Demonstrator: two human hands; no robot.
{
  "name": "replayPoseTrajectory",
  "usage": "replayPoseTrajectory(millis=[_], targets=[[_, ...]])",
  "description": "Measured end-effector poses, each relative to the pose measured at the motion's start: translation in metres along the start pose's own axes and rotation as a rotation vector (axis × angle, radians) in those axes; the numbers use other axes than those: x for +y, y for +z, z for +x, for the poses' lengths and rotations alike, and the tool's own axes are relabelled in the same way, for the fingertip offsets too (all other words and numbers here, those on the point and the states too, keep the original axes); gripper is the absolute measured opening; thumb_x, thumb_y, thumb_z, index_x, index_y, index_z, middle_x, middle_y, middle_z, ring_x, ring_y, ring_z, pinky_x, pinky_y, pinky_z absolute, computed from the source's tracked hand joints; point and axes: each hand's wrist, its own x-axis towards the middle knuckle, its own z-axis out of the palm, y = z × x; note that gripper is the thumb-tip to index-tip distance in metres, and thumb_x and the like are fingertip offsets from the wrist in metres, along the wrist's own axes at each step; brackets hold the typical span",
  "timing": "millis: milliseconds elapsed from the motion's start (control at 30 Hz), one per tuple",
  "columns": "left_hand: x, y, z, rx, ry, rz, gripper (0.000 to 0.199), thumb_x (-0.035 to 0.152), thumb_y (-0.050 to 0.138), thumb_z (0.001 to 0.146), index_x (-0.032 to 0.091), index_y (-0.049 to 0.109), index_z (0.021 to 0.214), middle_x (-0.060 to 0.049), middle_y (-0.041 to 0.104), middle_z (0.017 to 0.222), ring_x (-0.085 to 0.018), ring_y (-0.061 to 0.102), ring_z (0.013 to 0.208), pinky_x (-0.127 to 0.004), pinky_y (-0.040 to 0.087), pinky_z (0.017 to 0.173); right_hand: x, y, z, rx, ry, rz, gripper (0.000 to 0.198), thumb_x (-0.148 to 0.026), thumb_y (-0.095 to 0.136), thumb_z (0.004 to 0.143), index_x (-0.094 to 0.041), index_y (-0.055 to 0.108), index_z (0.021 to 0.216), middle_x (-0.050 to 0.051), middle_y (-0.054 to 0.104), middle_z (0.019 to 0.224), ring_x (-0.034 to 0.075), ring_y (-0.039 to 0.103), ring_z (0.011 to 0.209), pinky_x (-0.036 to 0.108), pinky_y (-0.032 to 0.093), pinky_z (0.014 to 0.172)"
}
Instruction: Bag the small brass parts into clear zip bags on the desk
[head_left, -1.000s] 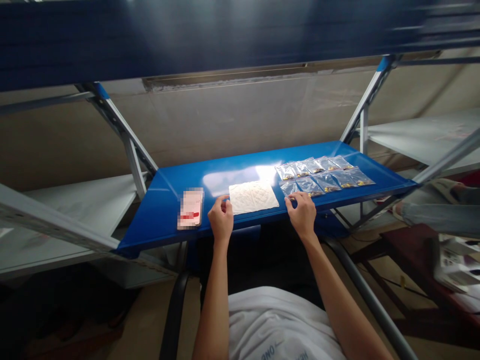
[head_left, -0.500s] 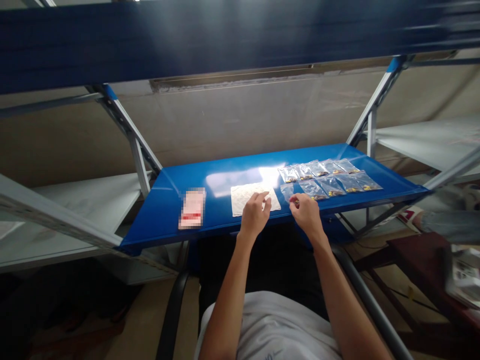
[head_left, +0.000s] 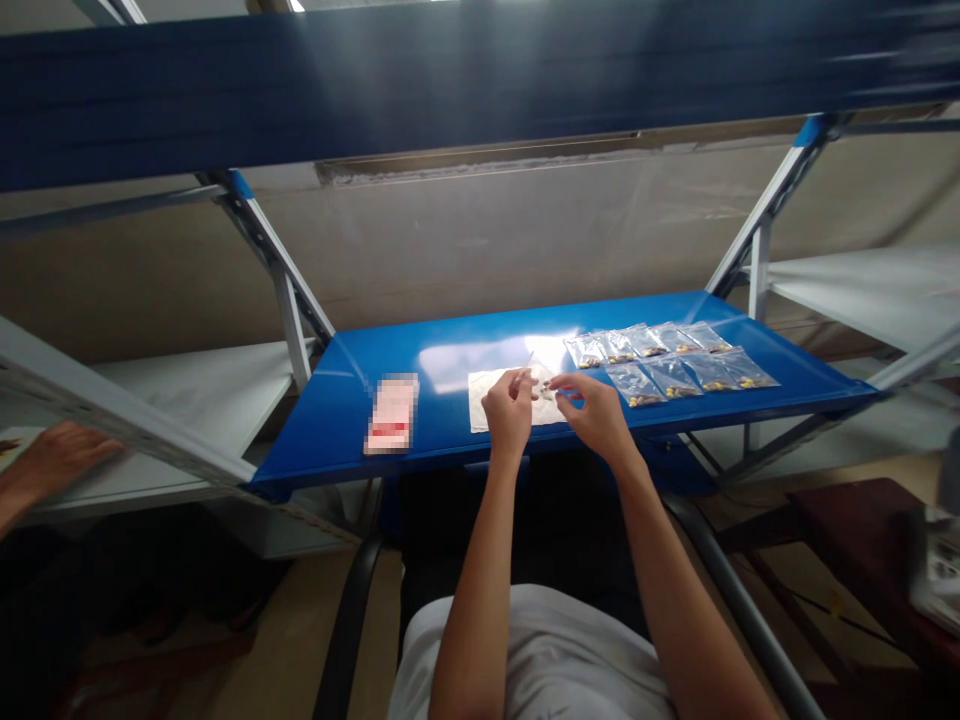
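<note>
Above the pale cloth [head_left: 480, 402] on the blue table, my left hand [head_left: 511, 405] is closed in a pinch on a small clear plastic bag [head_left: 543, 374]. My right hand [head_left: 596, 408] comes in from the other side, its fingertips closed at the same bag. Small dark bits show between the two hands, too blurred to name. To the right lie two rows of clear plastic bags [head_left: 631, 382] with small yellow and brown pieces inside.
A blurred-out pink and red item [head_left: 391, 415] lies on the table's left. Metal posts [head_left: 289, 270] frame the blue table [head_left: 442, 335], with a blue shelf [head_left: 465, 85] overhead. Another person's hand [head_left: 64, 462] is at the white shelf on the left.
The nearest left bag of the front row has left the table and is now between my hands over the cloth. My right hand moved left with it. Another person's hand appeared at left.
</note>
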Motion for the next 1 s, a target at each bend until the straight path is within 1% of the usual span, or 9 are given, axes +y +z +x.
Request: replayPoseTrajectory(millis=[133, 200, 333, 500, 567, 633, 733, 900, 1000], targets=[[0.004, -0.015, -0.007, 0.016, 0.06, -0.084, 0.032, 0.045, 0.061, 0.103, 0.02, 0.077, 0.113, -0.007, 0.083, 0.1, -0.02, 0.08, 0.085, -0.027, 0.06, 0.077, -0.031, 0.0, 0.027, -0.002, 0.097, 0.111, 0.024, -0.041, 0.063, 0.093, -0.021, 0.074, 0.087, 0.005, 0.078, 0.083, 0.025, 0.076, 0.079, 0.034, 0.058, 0.071], [0.008, -0.018, -0.01, 0.04, 0.113, -0.066, 0.032, 0.045, 0.061, 0.103, 0.02, 0.079, 0.114, -0.006, 0.083, 0.102, -0.021, 0.079, 0.093, -0.03, 0.061, 0.083, -0.046, 0.002, 0.034, -0.022, 0.118, 0.172, 0.03, -0.048, 0.066, 0.092, -0.02, 0.074, 0.084, 0.005, 0.078, 0.081, 0.024, 0.076, 0.078, 0.033, 0.058, 0.07], [0.012, -0.021, -0.012, 0.018, 0.188, -0.005, 0.033, 0.041, 0.058, 0.105, 0.022, 0.079, 0.122, -0.007, 0.082, 0.117, -0.025, 0.077, 0.108, -0.036, 0.062, 0.092, -0.059, 0.01, 0.032, 0.01, 0.137, 0.148, 0.022, -0.041, 0.067, 0.089, -0.021, 0.071, 0.081, 0.004, 0.078, 0.083, 0.025, 0.077, 0.084, 0.035, 0.058, 0.08], [0.007, -0.023, -0.012, -0.034, 0.321, 0.056, 0.035, 0.035, 0.067, 0.1, 0.025, 0.073, 0.133, -0.008, 0.076, 0.133, -0.027, 0.071, 0.123, -0.042, 0.061, 0.1, -0.053, 0.017, 0.023, 0.106, 0.177, 0.12, 0.016, -0.034, 0.063, 0.088, -0.022, 0.067, 0.078, 0.004, 0.076, 0.081, 0.025, 0.077, 0.084, 0.033, 0.056, 0.075], [0.009, -0.023, -0.013, 0.03, 0.356, 0.101, 0.029, 0.033, 0.069, 0.099, 0.025, 0.076, 0.125, -0.008, 0.078, 0.126, -0.025, 0.073, 0.119, -0.042, 0.06, 0.102, -0.051, 0.016, 0.022, 0.137, 0.185, 0.092, 0.015, -0.034, 0.064, 0.087, -0.022, 0.066, 0.077, 0.004, 0.076, 0.079, 0.025, 0.076, 0.08, 0.033, 0.055, 0.073], [0.012, -0.022, -0.015, 0.082, 0.34, 0.112, 0.022, 0.035, 0.069, 0.1, 0.023, 0.079, 0.115, -0.007, 0.08, 0.115, -0.023, 0.075, 0.107, -0.039, 0.061, 0.096, -0.05, 0.014, 0.021, 0.151, 0.183, 0.065, 0.015, -0.034, 0.065, 0.087, -0.022, 0.066, 0.077, 0.004, 0.075, 0.077, 0.024, 0.075, 0.078, 0.033, 0.054, 0.073], [0.016, -0.021, -0.017, 0.051, 0.266, 0.053, 0.022, 0.038, 0.067, 0.101, 0.023, 0.079, 0.112, -0.006, 0.082, 0.106, -0.02, 0.077, 0.096, -0.032, 0.061, 0.082, -0.048, 0.011, 0.021, 0.147, 0.177, 0.033, 0.018, -0.035, 0.067, 0.088, -0.022, 0.066, 0.076, 0.005, 0.075, 0.076, 0.024, 0.073, 0.076, 0.032, 0.052, 0.072], [0.014, -0.022, -0.015, 0.038, 0.17, -0.015, 0.021, 0.036, 0.071, 0.099, 0.023, 0.079, 0.114, -0.005, 0.083, 0.099, -0.021, 0.079, 0.097, -0.03, 0.061, 0.081, -0.043, 0.013, 0.021, 0.089, 0.151, 0.048, 0.021, -0.039, 0.067, 0.091, -0.023, 0.066, 0.078, 0.004, 0.075, 0.075, 0.023, 0.073, 0.076, 0.032, 0.052, 0.072], [0.01, -0.025, -0.014, 0.042, 0.152, -0.008, 0.021, 0.034, 0.071, 0.099, 0.022, 0.079, 0.114, -0.005, 0.083, 0.098, -0.02, 0.079, 0.091, -0.03, 0.062, 0.081, -0.039, 0.015, 0.022, 0.029, 0.133, 0.077, 0.015, -0.034, 0.068, 0.09, -0.023, 0.066, 0.08, 0.003, 0.076, 0.077, 0.023, 0.074, 0.076, 0.033, 0.052, 0.073]])
